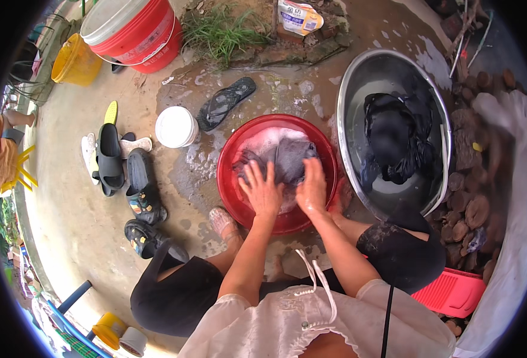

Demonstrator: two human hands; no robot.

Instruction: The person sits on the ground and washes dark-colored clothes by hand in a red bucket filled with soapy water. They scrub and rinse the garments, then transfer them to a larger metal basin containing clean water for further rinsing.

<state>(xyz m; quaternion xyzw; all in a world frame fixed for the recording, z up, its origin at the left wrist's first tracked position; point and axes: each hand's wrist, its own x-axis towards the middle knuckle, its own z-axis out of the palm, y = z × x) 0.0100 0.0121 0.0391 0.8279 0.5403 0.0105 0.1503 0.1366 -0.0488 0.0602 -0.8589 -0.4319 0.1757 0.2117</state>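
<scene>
A red plastic basin [226, 210] stands on the wet ground between my feet, with suds and water inside. In it lies a soaked dark grey cloth [290, 156]. My left hand [262, 190] is spread over the near left part of the basin, its fingertips at the cloth's edge. My right hand [311, 185] touches the cloth's right side, fingers partly bent, wet and shiny. Neither hand clearly grasps the cloth. To the right, an oval metal tub [345, 134] holds water and black clothing [391, 134], partly submerged.
A black flip-flop [225, 103] and a white lidded bucket [177, 126] stand beyond the basin. Several shoes [142, 185] lie at left. A red bucket [142, 40] is at upper left, stacked logs [462, 192] at right, a pink washboard [453, 291] at lower right. Another person sits far left.
</scene>
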